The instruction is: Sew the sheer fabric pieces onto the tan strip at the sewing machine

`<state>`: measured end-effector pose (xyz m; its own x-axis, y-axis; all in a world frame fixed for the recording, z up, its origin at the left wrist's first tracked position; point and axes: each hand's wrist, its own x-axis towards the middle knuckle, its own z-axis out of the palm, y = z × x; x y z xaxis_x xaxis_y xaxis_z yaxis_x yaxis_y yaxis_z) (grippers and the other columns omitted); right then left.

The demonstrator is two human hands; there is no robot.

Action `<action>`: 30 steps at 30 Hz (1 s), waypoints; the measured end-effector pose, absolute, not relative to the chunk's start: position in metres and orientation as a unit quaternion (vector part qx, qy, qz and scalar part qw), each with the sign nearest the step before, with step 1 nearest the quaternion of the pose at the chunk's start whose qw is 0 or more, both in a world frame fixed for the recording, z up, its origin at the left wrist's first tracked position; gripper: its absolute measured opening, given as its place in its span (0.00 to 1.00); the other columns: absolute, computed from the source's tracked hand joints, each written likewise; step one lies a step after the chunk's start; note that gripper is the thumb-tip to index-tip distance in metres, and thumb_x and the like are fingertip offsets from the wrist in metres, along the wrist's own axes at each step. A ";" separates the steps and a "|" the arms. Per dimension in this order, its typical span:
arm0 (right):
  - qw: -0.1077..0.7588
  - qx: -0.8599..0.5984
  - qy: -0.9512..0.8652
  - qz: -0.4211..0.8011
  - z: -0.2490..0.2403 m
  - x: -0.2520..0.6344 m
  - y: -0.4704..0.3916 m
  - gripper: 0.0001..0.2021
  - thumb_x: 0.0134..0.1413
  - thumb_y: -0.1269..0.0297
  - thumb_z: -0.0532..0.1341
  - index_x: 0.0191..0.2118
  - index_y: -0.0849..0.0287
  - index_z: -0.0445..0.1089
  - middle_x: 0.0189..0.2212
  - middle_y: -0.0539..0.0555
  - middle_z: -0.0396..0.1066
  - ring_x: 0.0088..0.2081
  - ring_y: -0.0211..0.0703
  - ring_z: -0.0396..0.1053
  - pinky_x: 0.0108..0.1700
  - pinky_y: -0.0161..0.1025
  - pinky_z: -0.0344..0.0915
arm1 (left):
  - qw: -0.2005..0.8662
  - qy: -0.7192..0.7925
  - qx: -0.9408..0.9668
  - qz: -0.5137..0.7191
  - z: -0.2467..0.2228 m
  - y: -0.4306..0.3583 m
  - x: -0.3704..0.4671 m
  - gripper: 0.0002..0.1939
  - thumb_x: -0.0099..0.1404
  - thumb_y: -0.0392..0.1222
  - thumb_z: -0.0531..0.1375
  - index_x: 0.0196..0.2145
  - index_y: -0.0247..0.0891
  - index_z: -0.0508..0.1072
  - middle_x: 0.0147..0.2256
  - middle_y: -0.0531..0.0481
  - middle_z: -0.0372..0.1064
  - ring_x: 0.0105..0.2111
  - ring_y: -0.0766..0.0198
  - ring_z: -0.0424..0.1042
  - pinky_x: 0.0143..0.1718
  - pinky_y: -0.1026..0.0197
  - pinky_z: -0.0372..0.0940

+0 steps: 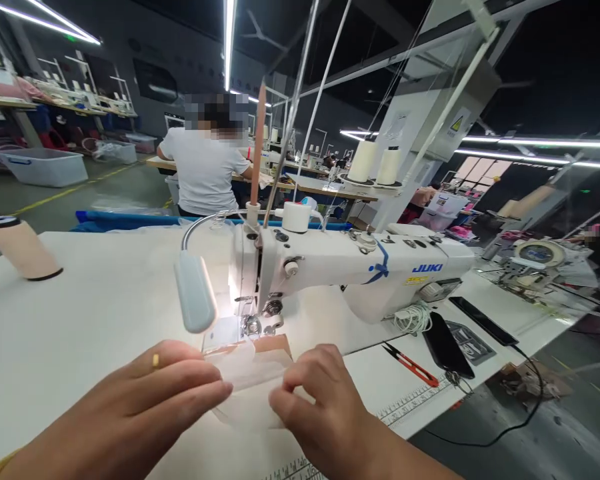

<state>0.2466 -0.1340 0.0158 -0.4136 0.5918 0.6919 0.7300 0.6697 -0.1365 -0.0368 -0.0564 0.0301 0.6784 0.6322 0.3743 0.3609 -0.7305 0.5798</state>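
Observation:
A thin, see-through white fabric [250, 373] lies in front of the needle area of a white JUKI sewing machine [325, 260]. My left hand [175, 380], a ring on one finger, has its fingers stretched out over the fabric's left side. On the right side my right hand [320, 393] is closed, its curled fingers and thumb at the fabric's edge. A tan piece [273, 345] shows behind the sheer layer, close to the presser foot [251, 325]. A lit lamp [196, 293] hangs left of the needle.
Orange-handled thread snips [413, 365], a black phone [447, 345] and a second dark phone-like device [483, 320] with a cable lie at the right. A beige thread cone [23, 250] stands at the left. Ruler markings [405, 407] run along the table's front. A person [207, 163] sits ahead.

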 end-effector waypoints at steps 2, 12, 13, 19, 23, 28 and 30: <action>0.305 -0.370 -0.877 -0.038 0.011 0.248 -0.142 0.14 0.61 0.80 0.56 0.45 0.52 0.67 0.37 0.50 0.75 0.38 0.45 0.69 0.44 0.45 0.63 | 0.237 0.236 0.922 0.194 0.032 -0.068 -0.041 0.14 0.70 0.36 0.59 0.43 0.55 0.81 0.42 0.54 0.81 0.40 0.56 0.77 0.46 0.57 0.71; 0.306 -0.378 -0.852 0.193 0.023 0.249 -0.133 0.15 0.70 0.73 0.57 0.57 0.52 0.69 0.48 0.56 0.74 0.49 0.49 0.69 0.53 0.48 0.70 | 0.210 0.378 0.876 0.214 0.016 -0.081 -0.024 0.11 0.75 0.46 0.55 0.36 0.41 0.73 0.40 0.47 0.73 0.41 0.53 0.70 0.43 0.52 0.67; 0.301 -0.385 -0.854 0.178 0.018 0.246 -0.130 0.15 0.71 0.73 0.56 0.57 0.53 0.69 0.48 0.57 0.74 0.48 0.50 0.68 0.52 0.49 0.71 | 0.205 0.392 0.871 0.214 0.012 -0.080 -0.021 0.11 0.74 0.46 0.56 0.36 0.41 0.73 0.41 0.47 0.73 0.41 0.52 0.70 0.43 0.52 0.66; 0.283 -0.390 -0.869 0.111 -0.003 0.238 -0.125 0.15 0.69 0.76 0.55 0.55 0.56 0.70 0.40 0.57 0.73 0.42 0.51 0.67 0.44 0.47 0.70 | 0.279 0.433 0.829 0.216 0.012 -0.070 -0.019 0.15 0.73 0.47 0.54 0.31 0.42 0.75 0.35 0.49 0.75 0.37 0.53 0.72 0.41 0.53 0.65; 0.288 -0.382 -0.873 0.093 -0.004 0.240 -0.129 0.17 0.68 0.78 0.54 0.57 0.56 0.68 0.40 0.58 0.74 0.41 0.51 0.66 0.42 0.46 0.71 | 0.412 0.487 0.735 0.230 0.021 -0.061 -0.022 0.16 0.68 0.57 0.60 0.32 0.44 0.80 0.37 0.51 0.78 0.40 0.53 0.75 0.45 0.54 0.67; 0.288 -0.370 -0.881 0.064 -0.011 0.239 -0.132 0.19 0.64 0.80 0.55 0.56 0.57 0.68 0.40 0.58 0.75 0.39 0.50 0.67 0.41 0.46 0.70 | 0.384 0.502 0.735 0.245 0.027 -0.057 -0.019 0.19 0.69 0.59 0.57 0.31 0.43 0.75 0.34 0.52 0.75 0.37 0.54 0.73 0.40 0.56 0.65; 0.287 -0.353 -0.887 0.075 -0.007 0.240 -0.136 0.17 0.61 0.80 0.55 0.50 0.56 0.70 0.36 0.56 0.75 0.37 0.49 0.67 0.39 0.44 0.69 | 0.363 0.484 0.753 0.259 0.034 -0.062 -0.018 0.20 0.72 0.59 0.54 0.32 0.43 0.73 0.33 0.52 0.73 0.35 0.56 0.71 0.37 0.58 0.65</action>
<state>0.2397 -0.1358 -0.0070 -0.5860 0.6699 0.4559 0.5835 0.7392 -0.3363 -0.0177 -0.0615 0.0337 0.3982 0.9165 0.0389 0.5413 -0.2690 0.7966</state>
